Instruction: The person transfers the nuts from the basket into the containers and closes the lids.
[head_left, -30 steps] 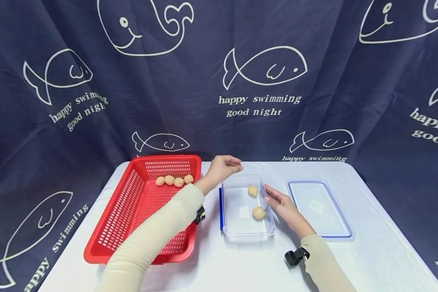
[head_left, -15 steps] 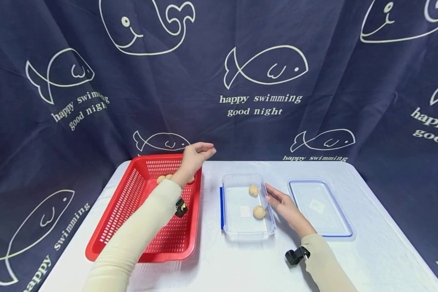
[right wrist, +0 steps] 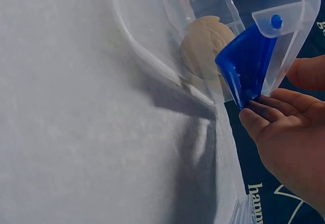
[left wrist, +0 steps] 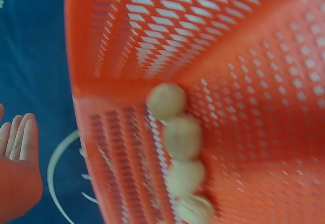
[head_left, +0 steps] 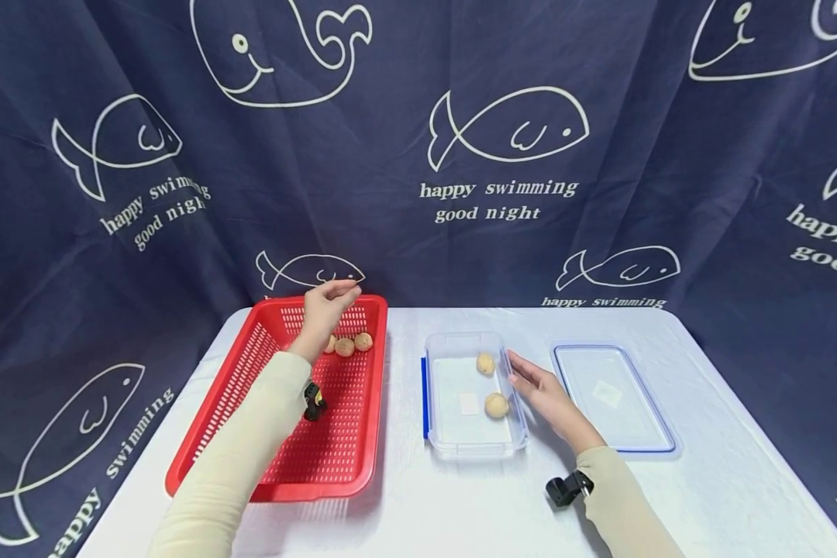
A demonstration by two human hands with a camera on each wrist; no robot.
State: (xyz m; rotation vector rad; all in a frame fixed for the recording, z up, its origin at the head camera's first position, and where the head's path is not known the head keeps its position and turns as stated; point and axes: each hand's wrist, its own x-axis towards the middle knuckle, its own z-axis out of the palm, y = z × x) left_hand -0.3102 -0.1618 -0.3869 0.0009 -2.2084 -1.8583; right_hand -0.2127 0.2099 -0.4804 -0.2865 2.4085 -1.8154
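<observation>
From head view, your empty left hand (head_left: pixel 323 311) hides one of its wrist view's four round tan walnuts (left wrist: pixel 183 138); your relaxed right hand (right wrist: pixel 295 135) touches a blue plastic latch (right wrist: pixel 249 64).

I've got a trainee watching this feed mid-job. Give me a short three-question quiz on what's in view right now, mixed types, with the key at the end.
1. How many walnuts show in the red basket in the left wrist view?
2. True or false: the lid lies on the table beside the clear box.
3. The right hand is at: A) the lid; B) the red basket; C) the clear box's blue latch.

Key: 1. Four. 2. True. 3. C.
</observation>
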